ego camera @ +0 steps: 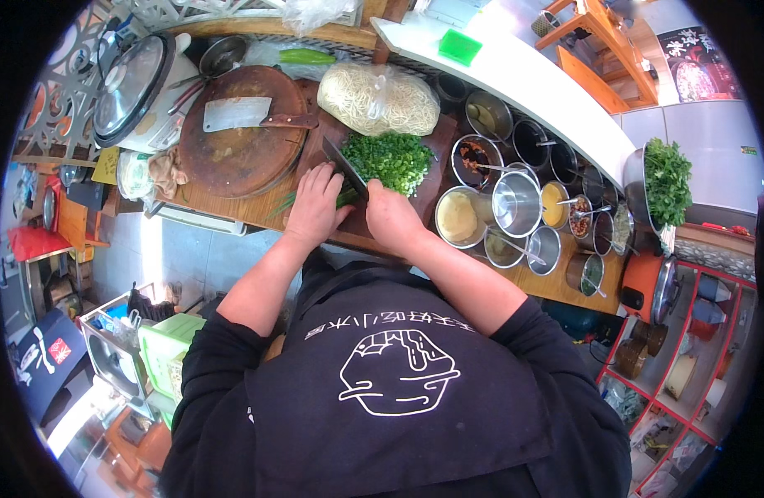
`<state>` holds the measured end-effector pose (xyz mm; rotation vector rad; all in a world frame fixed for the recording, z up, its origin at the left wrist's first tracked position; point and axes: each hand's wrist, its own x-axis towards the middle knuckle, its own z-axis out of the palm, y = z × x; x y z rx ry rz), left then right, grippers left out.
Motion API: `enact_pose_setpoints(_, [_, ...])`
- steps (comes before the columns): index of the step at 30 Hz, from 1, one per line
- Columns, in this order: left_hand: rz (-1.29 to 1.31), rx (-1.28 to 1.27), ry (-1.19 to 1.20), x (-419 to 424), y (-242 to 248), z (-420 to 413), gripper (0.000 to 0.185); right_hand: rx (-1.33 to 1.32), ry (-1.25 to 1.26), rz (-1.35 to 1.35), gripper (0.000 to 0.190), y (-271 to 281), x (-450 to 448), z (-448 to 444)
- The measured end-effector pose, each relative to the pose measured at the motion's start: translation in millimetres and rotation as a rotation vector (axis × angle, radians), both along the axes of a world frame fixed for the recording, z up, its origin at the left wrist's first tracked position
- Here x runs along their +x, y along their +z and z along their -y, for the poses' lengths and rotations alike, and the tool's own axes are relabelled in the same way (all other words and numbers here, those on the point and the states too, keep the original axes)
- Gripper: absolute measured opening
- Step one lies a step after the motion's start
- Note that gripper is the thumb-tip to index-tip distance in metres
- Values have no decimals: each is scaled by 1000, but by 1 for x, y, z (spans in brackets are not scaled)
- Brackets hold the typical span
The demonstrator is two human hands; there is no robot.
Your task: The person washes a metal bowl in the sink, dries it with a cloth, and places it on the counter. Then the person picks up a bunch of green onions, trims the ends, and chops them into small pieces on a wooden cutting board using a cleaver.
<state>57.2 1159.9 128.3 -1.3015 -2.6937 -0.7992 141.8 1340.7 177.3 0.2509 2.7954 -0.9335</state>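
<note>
My right hand is closed round the handle of a dark-bladed kitchen knife, which stands on edge over a brown cutting board. Beside the blade, my left hand rests on long green onion stalks; their ends poke out on both sides of it. Right of the knife lies a heap of chopped green onions. Behind the heap sits a clear plastic bag of noodles. A cleaver with a wooden handle lies flat on a round wooden chopping block to the left.
Several metal containers of sauces and seasonings, some with spoons, crowd the counter's right side, with an empty metal bowl among them. A lidded pot stands at the back left. A bowl of leafy herbs is far right. A white ledge runs behind the containers.
</note>
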Motion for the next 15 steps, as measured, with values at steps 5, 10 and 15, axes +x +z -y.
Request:
enact_pose_setpoints(5, [-15, 47, -58, -3, -9, 1, 52, 10, -6, -20, 12, -5, 2, 0])
enact_pose_setpoints(10, [-40, 119, -84, -6, -10, 0, 41, 16, -9, -20, 13, -7, 2, 0])
enact_pose_setpoints(15, [-36, 144, -94, -7, -9, -1, 32, 21, -14, -34, 12, -11, 3, -1])
